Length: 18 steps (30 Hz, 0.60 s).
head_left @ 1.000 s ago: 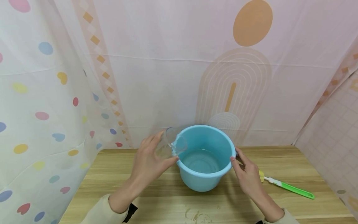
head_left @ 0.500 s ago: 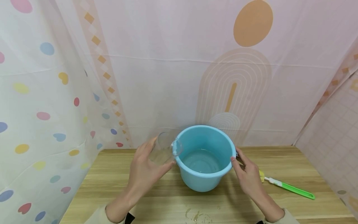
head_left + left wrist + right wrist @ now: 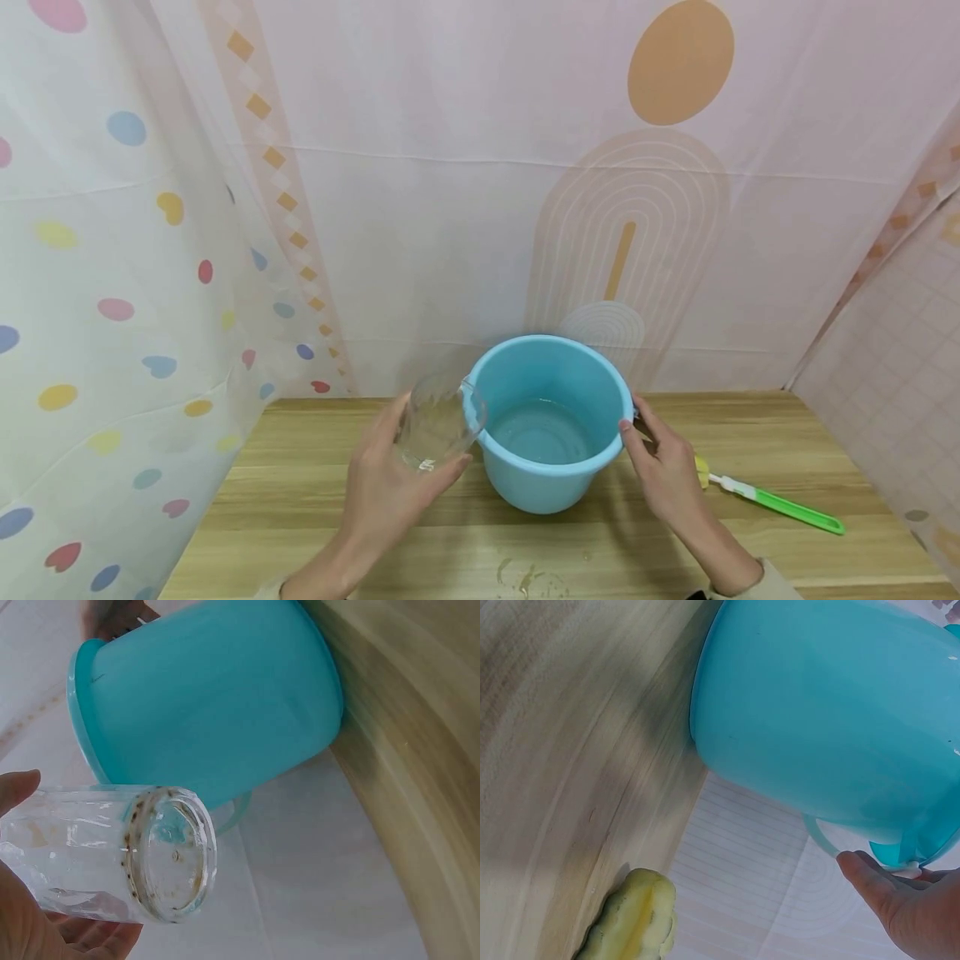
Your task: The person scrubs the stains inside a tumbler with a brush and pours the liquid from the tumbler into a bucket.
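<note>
In the head view my left hand [image 3: 390,483] grips a clear drinking glass [image 3: 435,421], fingers and thumb on opposite sides. The glass tilts, its mouth close to the left rim of a light blue bucket [image 3: 543,492]. Brown specks dot the base of the glass [image 3: 176,855] in the left wrist view. Shallow clear water [image 3: 542,432] lies in the bucket, which stands upright on the table. My right hand [image 3: 663,462] holds the bucket's right rim, thumb on top. In the right wrist view its fingers are near the bucket's handle [image 3: 821,836].
A brush with a green handle [image 3: 798,510] and a yellow sponge head [image 3: 634,919] lies right of the bucket. Small wet marks [image 3: 528,577] show on the wooden table [image 3: 300,500] in front. A patterned curtain [image 3: 420,208] hangs close behind the table.
My left hand has drawn the glass slightly left and down, away from over the bucket, and its mouth now tips further upward. The right hand and bucket stay put.
</note>
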{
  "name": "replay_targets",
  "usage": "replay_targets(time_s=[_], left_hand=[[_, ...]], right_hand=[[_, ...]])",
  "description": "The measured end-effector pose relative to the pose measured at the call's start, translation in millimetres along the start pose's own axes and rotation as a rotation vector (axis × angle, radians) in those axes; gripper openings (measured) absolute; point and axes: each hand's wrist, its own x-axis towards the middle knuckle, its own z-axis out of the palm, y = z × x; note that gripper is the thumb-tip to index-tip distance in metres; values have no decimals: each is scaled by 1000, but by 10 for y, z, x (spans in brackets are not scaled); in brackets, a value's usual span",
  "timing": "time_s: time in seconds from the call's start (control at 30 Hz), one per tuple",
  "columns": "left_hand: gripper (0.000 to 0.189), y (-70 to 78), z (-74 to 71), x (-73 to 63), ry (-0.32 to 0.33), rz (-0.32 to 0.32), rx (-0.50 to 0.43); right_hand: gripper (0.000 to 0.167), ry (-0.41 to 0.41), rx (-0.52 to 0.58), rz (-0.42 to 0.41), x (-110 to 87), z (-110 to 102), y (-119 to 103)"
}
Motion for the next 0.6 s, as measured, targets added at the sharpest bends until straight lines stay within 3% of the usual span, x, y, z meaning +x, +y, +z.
replay_targets(time_s=[0.33, 0.6], left_hand=[[85, -48, 85, -192, 7, -84, -48], [86, -60, 162, -324, 4, -94, -106]], right_hand=[[49, 3, 1, -7, -6, -2, 8], [47, 17, 5, -39, -9, 12, 23]])
